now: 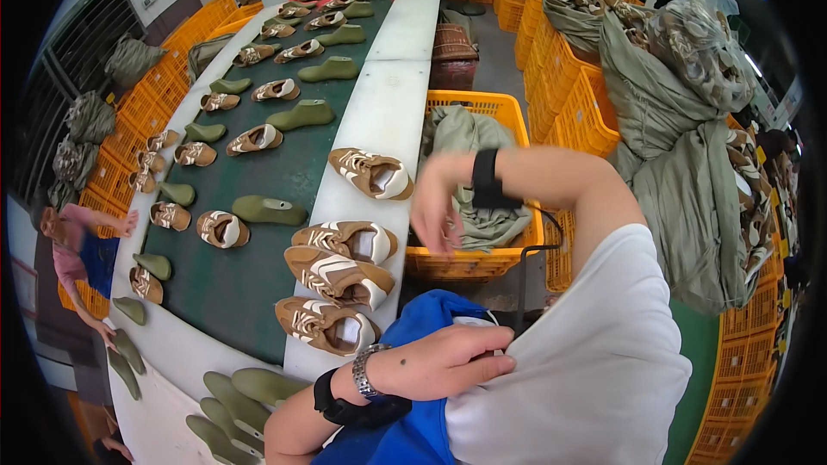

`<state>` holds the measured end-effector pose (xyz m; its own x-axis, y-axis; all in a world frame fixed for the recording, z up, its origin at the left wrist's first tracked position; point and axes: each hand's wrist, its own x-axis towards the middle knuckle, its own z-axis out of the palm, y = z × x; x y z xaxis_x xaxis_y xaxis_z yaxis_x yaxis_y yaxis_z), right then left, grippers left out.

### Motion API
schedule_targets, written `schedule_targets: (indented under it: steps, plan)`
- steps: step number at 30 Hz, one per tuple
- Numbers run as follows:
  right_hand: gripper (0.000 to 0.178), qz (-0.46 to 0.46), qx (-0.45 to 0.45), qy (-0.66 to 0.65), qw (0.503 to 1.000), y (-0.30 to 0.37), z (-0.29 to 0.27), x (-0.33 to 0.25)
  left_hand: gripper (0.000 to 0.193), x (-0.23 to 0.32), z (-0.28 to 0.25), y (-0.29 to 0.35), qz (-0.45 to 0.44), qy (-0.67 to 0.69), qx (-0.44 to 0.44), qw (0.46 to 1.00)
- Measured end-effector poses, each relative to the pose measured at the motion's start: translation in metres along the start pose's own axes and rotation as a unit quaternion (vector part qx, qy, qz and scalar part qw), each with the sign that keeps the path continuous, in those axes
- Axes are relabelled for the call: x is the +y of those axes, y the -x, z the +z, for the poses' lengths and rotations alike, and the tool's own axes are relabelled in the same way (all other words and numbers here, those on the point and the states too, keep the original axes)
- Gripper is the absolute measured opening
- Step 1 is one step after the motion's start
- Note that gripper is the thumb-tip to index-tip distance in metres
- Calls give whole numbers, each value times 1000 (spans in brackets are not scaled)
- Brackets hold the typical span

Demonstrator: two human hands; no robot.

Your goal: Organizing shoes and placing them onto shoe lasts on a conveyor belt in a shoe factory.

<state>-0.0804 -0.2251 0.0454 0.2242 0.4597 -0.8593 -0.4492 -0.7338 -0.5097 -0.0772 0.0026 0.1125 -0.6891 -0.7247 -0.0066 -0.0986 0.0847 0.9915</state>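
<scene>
My left hand [457, 360], with a watch on its wrist, is closed in front of my chest, pinching the front of my white shirt [568, 362]. My right hand [439, 205], a black band on its wrist, hangs above the orange crate [469, 265] beside the table. It is slightly blurred, with loose fingers pointing down and nothing visible in them. Nearest to it on the white ledge [394, 95] lies a brown sneaker [372, 174] with white stripes. Three more sneakers [340, 275] sit in a row closer to me.
A dark green conveyor belt [284, 155] carries brown sneakers and green shoe lasts [269, 209]. More lasts [233, 409] lie at the near end. Across the belt, a co-worker [77, 241] touches lasts. Stacked orange crates [586, 112] and grey-green cloths [689, 207] stand at right. A cable [522, 288] hangs beside me.
</scene>
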Motion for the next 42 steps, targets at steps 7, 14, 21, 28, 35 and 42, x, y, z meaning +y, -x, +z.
schedule_targets:
  steps: [7,14,21,28,35,42]
  plan:
    - [19,-358,830,-324,278,251,-86,134,21,4,0,-9,-26,76,-31,996]
    - [18,-466,775,-415,101,336,-72,142,24,-16,3,-8,66,29,-6,997]
    - [16,-529,749,-396,40,373,-90,145,25,-4,2,-17,19,58,-68,996]
    - [14,-98,975,-93,176,338,-117,146,17,-2,1,-6,79,25,36,996]
    - [21,403,670,-11,623,185,-77,67,12,5,10,1,113,-17,109,987]
    - [19,278,680,55,676,166,-138,125,15,-5,14,1,118,-6,68,991]
